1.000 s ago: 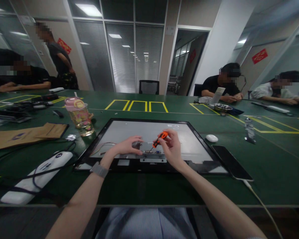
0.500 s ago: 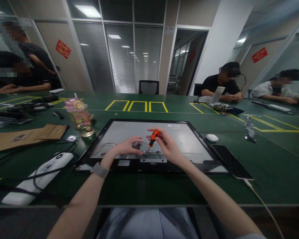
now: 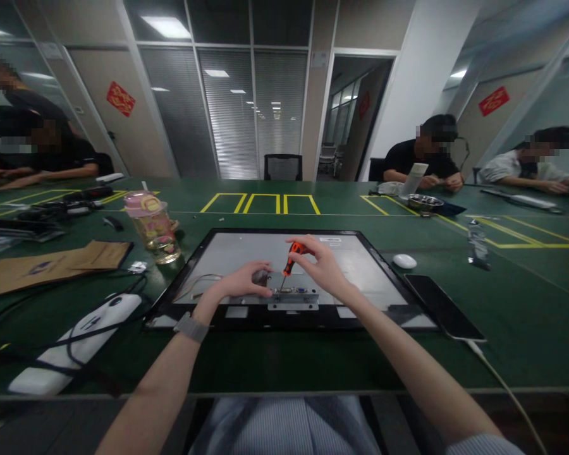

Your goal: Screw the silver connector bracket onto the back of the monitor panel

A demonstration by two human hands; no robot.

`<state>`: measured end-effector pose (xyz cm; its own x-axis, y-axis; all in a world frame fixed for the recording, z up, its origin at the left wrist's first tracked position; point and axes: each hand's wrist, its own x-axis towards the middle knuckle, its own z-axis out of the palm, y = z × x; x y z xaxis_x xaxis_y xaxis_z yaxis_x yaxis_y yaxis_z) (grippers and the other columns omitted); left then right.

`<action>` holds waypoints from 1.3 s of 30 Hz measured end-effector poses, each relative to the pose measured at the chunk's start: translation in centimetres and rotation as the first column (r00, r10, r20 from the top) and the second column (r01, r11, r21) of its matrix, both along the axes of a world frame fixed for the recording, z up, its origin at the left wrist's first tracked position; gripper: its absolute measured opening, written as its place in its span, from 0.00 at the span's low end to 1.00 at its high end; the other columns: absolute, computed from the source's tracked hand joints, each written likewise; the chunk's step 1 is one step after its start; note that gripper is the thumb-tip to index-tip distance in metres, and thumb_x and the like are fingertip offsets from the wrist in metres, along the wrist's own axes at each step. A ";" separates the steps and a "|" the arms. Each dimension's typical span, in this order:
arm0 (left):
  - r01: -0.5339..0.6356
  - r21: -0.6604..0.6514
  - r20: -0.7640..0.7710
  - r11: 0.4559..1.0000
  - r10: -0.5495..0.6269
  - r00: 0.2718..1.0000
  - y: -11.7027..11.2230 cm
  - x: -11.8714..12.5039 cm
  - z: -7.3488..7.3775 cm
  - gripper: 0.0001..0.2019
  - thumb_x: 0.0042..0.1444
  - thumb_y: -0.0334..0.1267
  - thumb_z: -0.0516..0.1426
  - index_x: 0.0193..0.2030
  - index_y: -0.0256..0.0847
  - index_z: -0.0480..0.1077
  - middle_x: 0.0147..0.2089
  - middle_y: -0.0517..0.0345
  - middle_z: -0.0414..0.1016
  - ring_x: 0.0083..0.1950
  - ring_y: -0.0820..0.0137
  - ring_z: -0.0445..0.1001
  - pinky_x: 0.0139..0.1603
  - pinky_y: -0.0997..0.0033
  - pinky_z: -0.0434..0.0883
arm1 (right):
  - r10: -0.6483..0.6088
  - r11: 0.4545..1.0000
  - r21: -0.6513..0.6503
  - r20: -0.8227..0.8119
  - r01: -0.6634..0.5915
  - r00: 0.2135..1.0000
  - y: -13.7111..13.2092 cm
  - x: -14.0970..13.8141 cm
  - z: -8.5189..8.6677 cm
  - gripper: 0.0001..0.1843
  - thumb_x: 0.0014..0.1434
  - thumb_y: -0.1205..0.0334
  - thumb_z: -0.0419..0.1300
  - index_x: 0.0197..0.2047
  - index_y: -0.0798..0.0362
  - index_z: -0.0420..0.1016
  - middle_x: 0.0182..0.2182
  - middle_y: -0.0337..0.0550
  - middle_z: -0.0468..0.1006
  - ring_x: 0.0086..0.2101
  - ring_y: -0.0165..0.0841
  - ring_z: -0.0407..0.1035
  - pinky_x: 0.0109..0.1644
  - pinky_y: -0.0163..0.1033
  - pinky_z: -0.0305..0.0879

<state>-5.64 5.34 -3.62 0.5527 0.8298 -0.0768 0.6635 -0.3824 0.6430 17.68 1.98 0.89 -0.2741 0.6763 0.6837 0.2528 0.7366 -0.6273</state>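
Right hand [image 3: 321, 270] pinches the orange screwdriver [image 3: 290, 258] in its fingertips, handle tilted, tip down on the metal bracket [image 3: 294, 297]. Left hand [image 3: 243, 284] lies loosely spread and holds nothing, fingertips pressing the screen panel [image 3: 360, 265] just beside that bracket. The panel rests flat on the green bench [image 3: 265, 360], with a phone [image 3: 443, 306] to its right.

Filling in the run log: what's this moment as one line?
right hand: grips orange screwdriver, tip at metal bracket | left hand: resting on monitor back

Bottle [image 3: 155, 229] left of monitor panel [image 3: 284, 278]; phone [image 3: 443, 306] right.
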 end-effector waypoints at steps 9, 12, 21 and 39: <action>-0.006 0.022 -0.017 1.000 0.006 1.000 -0.7 0.4 1.0 0.32 0.38 0.50 0.67 0.51 0.42 0.66 0.65 0.51 0.62 0.63 0.54 0.62 0.63 0.57 0.59 | 0.235 0.946 -0.192 -0.155 -0.262 0.960 -0.1 0.4 0.1 0.18 0.59 0.63 0.59 0.52 0.46 0.72 0.41 0.42 0.78 0.43 0.34 0.74 0.50 0.48 0.72; -0.014 0.015 0.000 1.000 0.014 1.000 -0.6 0.5 1.0 0.32 0.37 0.48 0.67 0.50 0.42 0.66 0.62 0.52 0.65 0.61 0.55 0.64 0.60 0.58 0.62 | 0.133 0.976 -0.144 -0.202 -0.164 0.970 -0.5 0.2 -0.2 0.14 0.54 0.63 0.65 0.45 0.47 0.76 0.39 0.40 0.76 0.38 0.32 0.73 0.47 0.44 0.73; -0.034 0.021 0.018 0.999 0.034 0.999 -0.6 0.7 1.1 0.28 0.35 0.45 0.68 0.45 0.42 0.67 0.60 0.53 0.69 0.59 0.56 0.66 0.59 0.59 0.63 | 0.213 0.950 -0.180 -0.220 -0.254 0.952 -1.5 -0.4 -0.1 0.15 0.61 0.60 0.57 0.51 0.47 0.73 0.40 0.43 0.76 0.41 0.33 0.74 0.47 0.44 0.73; -0.001 0.020 0.037 1.000 0.001 0.999 -0.4 0.4 0.7 0.29 0.36 0.48 0.68 0.46 0.42 0.68 0.61 0.52 0.66 0.60 0.56 0.64 0.60 0.60 0.61 | 0.037 0.990 -0.118 -0.275 -0.071 0.961 -1.5 0.0 -1.5 0.10 0.59 0.58 0.61 0.43 0.46 0.78 0.38 0.42 0.73 0.38 0.33 0.70 0.43 0.39 0.70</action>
<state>-5.25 4.98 -2.89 0.5539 0.8316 -0.0393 0.6396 -0.3949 0.6596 17.73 0.50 -0.61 -0.1282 0.7507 0.6480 0.0219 0.6554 -0.7550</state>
